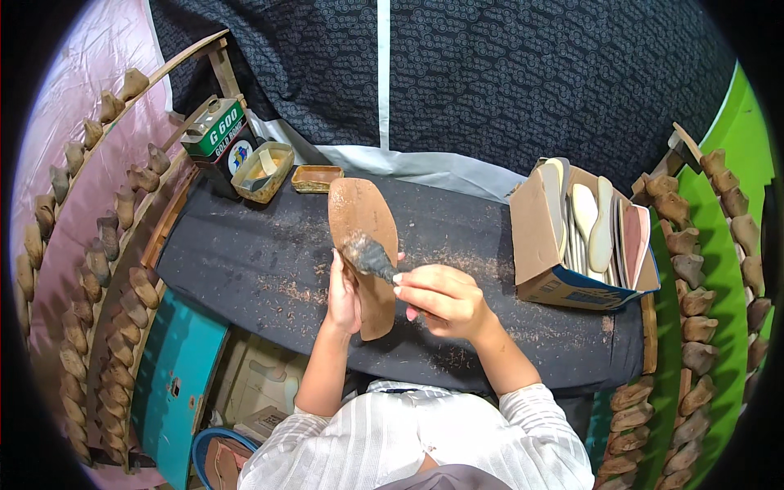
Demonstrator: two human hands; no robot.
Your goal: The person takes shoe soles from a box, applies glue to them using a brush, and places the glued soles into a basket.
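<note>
My left hand (344,298) grips a tan, sole-shaped insole (360,208) by its left edge and holds it upright above the table. The upper part of its face has a wet-looking sheen. In my right hand (445,300) is a dark glue brush (374,260), pinched between thumb and fingers. Its pale, frayed tip lies over the middle of the insole and appears to touch it. Part of the insole's face is hidden behind the brush, and the fingers of my left hand are mostly behind the piece.
A black-covered table (457,212) is strewn with brown scraps. At its back left stand a green metal can (214,135), a glue-stained tub (263,173) and a shallow tray (317,179). A cardboard box (535,237) of insoles sits at right. Racks of wooden shoe lasts (697,302) flank both sides.
</note>
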